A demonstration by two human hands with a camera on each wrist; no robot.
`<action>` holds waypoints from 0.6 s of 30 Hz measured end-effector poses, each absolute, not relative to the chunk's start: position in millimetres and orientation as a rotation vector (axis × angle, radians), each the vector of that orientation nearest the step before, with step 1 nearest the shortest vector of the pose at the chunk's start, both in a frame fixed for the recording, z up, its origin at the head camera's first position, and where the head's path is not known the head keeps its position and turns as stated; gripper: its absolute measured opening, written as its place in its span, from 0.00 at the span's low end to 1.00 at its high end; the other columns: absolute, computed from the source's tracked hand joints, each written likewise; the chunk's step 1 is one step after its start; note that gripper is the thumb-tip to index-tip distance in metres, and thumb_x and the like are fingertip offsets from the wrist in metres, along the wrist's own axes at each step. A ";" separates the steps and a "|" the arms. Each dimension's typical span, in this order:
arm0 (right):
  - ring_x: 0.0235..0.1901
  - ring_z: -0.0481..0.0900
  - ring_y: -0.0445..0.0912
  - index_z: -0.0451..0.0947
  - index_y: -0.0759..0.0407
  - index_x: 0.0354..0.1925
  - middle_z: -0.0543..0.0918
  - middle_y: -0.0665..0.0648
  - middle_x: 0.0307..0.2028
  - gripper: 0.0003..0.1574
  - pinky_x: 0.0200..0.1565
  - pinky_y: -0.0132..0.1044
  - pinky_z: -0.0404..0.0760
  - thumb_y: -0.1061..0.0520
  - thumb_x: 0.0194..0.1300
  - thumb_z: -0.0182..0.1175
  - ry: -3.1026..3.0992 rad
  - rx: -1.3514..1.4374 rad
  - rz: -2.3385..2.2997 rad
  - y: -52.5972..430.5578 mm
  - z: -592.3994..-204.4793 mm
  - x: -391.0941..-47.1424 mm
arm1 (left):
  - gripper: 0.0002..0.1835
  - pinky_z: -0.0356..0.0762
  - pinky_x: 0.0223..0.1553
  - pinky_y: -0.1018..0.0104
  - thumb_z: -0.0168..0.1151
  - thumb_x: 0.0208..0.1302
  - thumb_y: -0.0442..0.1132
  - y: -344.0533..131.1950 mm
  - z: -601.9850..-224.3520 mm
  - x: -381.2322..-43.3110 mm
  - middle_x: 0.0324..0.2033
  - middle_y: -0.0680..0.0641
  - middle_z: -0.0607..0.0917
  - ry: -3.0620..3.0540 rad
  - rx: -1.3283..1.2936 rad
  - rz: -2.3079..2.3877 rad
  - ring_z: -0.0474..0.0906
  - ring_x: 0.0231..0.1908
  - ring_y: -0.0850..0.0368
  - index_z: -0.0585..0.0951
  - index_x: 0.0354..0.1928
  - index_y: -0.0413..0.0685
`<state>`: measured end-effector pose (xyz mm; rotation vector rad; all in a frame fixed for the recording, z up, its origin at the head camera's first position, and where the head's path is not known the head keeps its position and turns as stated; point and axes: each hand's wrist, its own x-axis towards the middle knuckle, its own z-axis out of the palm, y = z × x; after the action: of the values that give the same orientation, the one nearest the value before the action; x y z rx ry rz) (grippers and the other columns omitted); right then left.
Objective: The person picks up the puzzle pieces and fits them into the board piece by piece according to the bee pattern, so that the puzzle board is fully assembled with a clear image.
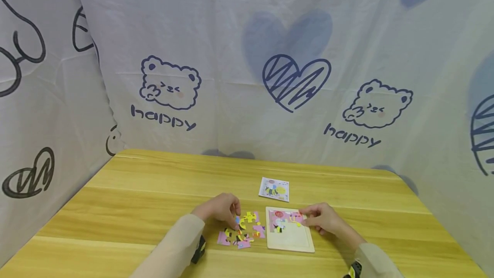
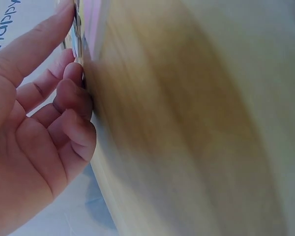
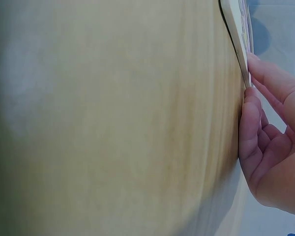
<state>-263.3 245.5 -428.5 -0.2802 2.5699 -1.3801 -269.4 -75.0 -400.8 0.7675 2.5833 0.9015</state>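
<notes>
Jigsaw pieces [image 1: 259, 229] in pink, yellow and black lie loosely grouped on the table. At their left edge is my left hand [image 1: 222, 207], its thumb and forefinger around a piece with blue on it [image 1: 237, 219]. In the left wrist view, the other fingers of the left hand [image 2: 44, 113] curl near the tabletop. A pale wooden puzzle board [image 1: 290, 243] stands to the right, its upper part filled with pink bee-picture pieces [image 1: 278, 215]. My right hand [image 1: 325, 218] grips its right edge; in the right wrist view, the thumb of this hand [image 3: 278, 118] lies on top.
Behind the board lies a square picture card [image 1: 274, 189] showing a bee. The wood-grain table [image 1: 154, 188] extends to both sides. A white curtain [image 1: 231, 33] printed with hearts and bears hangs along its back.
</notes>
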 end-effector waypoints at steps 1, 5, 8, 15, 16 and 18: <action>0.13 0.61 0.38 0.76 0.69 0.46 0.66 0.49 0.16 0.24 0.13 0.27 0.61 0.61 0.50 0.66 2.569 -0.282 -1.381 245.6 -428.3 -263.4 | 0.14 0.68 0.25 0.68 0.74 0.38 0.33 -74.9 -400.8 -269.5 0.20 0.52 0.74 2.589 0.771 0.896 0.67 0.22 0.60 0.75 0.25 0.44; 0.13 0.61 0.38 0.76 0.70 0.46 0.66 0.49 0.16 0.24 0.13 0.27 0.61 0.61 0.50 0.66 2.564 -0.290 -1.385 245.6 -427.9 -263.1 | 0.14 0.68 0.26 0.68 0.74 0.38 0.34 -74.1 -400.3 -269.3 0.20 0.52 0.73 2.607 0.775 0.875 0.67 0.23 0.61 0.75 0.24 0.44; 0.13 0.61 0.38 0.76 0.70 0.46 0.66 0.49 0.16 0.24 0.13 0.27 0.61 0.61 0.50 0.66 2.562 -0.297 -1.387 245.8 -427.7 -262.9 | 0.14 0.67 0.26 0.68 0.74 0.38 0.34 -73.6 -399.6 -268.8 0.20 0.52 0.73 2.615 0.764 0.868 0.66 0.23 0.60 0.75 0.23 0.43; 0.12 0.60 0.38 0.76 0.70 0.46 0.66 0.49 0.15 0.24 0.13 0.27 0.61 0.61 0.50 0.66 2.548 -0.309 -1.394 246.5 -427.1 -262.9 | 0.16 0.66 0.26 0.67 0.73 0.39 0.33 -74.0 -399.2 -269.3 0.22 0.50 0.72 2.600 0.745 0.936 0.65 0.25 0.58 0.72 0.24 0.42; 0.12 0.60 0.38 0.76 0.70 0.46 0.66 0.49 0.15 0.24 0.13 0.27 0.61 0.61 0.50 0.66 2.545 -0.307 -1.397 246.5 -427.0 -262.9 | 0.16 0.66 0.26 0.67 0.73 0.38 0.32 -73.9 -399.7 -269.7 0.22 0.50 0.72 2.598 0.748 0.945 0.65 0.25 0.58 0.72 0.24 0.42; 0.12 0.60 0.38 0.76 0.70 0.46 0.66 0.49 0.15 0.24 0.13 0.27 0.61 0.61 0.50 0.66 2.545 -0.301 -1.398 246.3 -427.1 -263.0 | 0.16 0.66 0.26 0.68 0.73 0.38 0.32 -73.9 -400.3 -270.5 0.22 0.51 0.72 2.602 0.757 0.951 0.66 0.24 0.59 0.72 0.25 0.42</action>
<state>-263.0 246.3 -427.1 -0.3012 2.5452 -1.3979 -270.5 -73.9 -400.3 0.7568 2.6022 0.9506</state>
